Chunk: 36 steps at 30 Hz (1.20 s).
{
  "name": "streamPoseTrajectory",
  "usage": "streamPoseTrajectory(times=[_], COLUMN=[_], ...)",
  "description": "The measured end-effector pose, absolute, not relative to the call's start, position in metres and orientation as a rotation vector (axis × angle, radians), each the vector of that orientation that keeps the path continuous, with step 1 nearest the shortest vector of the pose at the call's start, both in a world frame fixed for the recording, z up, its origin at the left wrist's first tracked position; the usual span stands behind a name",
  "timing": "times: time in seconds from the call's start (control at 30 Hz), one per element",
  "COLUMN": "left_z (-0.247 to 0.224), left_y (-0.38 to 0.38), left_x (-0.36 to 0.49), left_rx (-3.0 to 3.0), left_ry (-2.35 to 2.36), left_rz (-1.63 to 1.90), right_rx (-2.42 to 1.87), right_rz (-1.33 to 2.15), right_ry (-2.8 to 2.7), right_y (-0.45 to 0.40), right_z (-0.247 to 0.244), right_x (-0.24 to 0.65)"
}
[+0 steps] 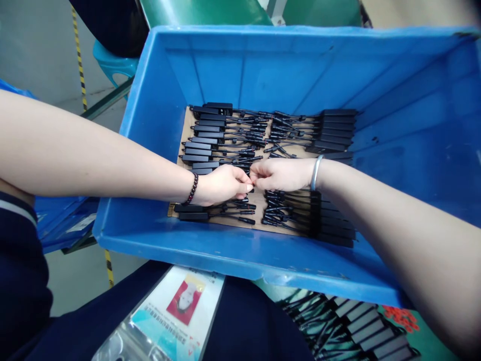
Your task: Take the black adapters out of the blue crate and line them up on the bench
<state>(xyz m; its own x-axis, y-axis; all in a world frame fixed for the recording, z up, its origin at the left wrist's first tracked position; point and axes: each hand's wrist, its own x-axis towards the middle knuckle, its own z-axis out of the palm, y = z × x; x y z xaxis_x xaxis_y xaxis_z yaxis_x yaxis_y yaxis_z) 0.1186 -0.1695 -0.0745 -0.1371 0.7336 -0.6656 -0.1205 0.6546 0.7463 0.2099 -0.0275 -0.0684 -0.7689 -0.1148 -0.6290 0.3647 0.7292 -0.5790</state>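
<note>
My left hand (224, 185) and my right hand (281, 174) meet fingertip to fingertip low inside a blue plastic bin (240, 258). Both are closed in a pinch over the cable ends, and whatever lies between the fingers is too small and hidden to make out. Under my left hand runs a row of black box-shaped modules (208, 134) with short cables (244, 134) pointing inward. Facing it, partly beneath my right hand and forearm, is a second row of black modules (338, 125). Their connectors nearly meet in the middle, on a brown cardboard sheet (259, 200).
High bin walls surround both hands. Below right, more black modules with cables (370, 328) lie on a green surface beside small red-orange pieces (400, 318). A badge (180, 311) hangs over my lap. A blue stool (112, 62) stands at the upper left.
</note>
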Motion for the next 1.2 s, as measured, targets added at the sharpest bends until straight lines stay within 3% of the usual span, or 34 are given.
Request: streamPoseTrajectory(times=[0.2, 0.7, 0.93, 1.2], left_z=[-0.076, -0.079, -0.063, -0.064], left_y=[-0.168, -0.170, -0.155, -0.151], left_x=[0.119, 0.116, 0.103, 0.100], left_rx=[0.529, 0.683, 1.529, 2.101], left_ry=[1.516, 1.542, 1.742, 1.725], left_rz=[0.799, 0.647, 0.390, -0.174], right_rx=[0.292, 0.374, 0.356, 0.360], right_rz=[-1.022, -0.590, -0.555, -0.548], right_ry=[2.160, 2.410, 2.571, 2.643], right_y=[-0.021, -0.005, 0.000, -0.005], right_z=[-0.063, -0.046, -0.045, -0.031], right_x=[0.211, 0.211, 0.210, 0.211])
